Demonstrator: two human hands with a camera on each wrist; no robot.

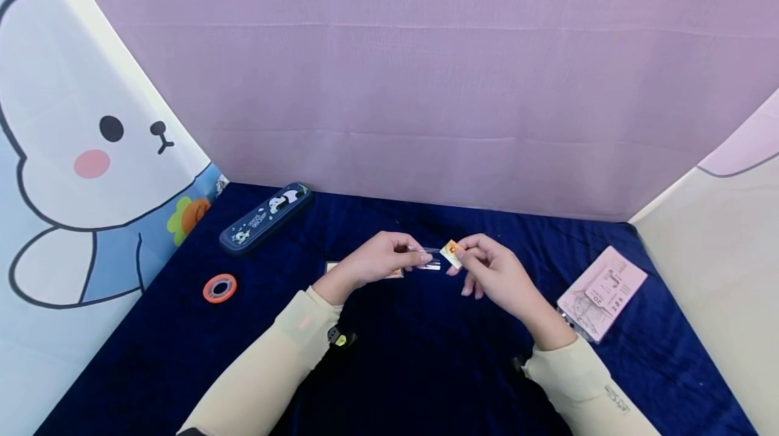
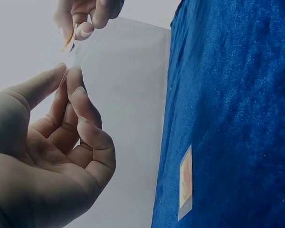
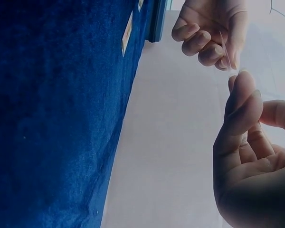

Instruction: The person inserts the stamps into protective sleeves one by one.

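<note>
Between the thumb and fingers of my left hand (image 1: 379, 259) is a small clear plastic sleeve (image 1: 433, 264), its shiny edge catching the light. My right hand (image 1: 498, 275) pinches a small orange-and-white card (image 1: 451, 254) close to the sleeve's right end. Both hands are raised above the dark blue cloth, as the wrist views show. Whether the card touches the sleeve, I cannot tell. Partly hidden behind my left hand in the head view, another card (image 1: 395, 274) lies on the cloth; the left wrist view shows this card (image 2: 185, 183) with a clear strip at one end.
A dark blue pencil case (image 1: 266, 218) with panda pictures lies at the back left. In front of it is an orange ring (image 1: 220, 288), possibly a tape roll. A pink printed packet (image 1: 602, 294) lies at the right, near my forearm. A lilac curtain (image 1: 389, 84) hangs behind.
</note>
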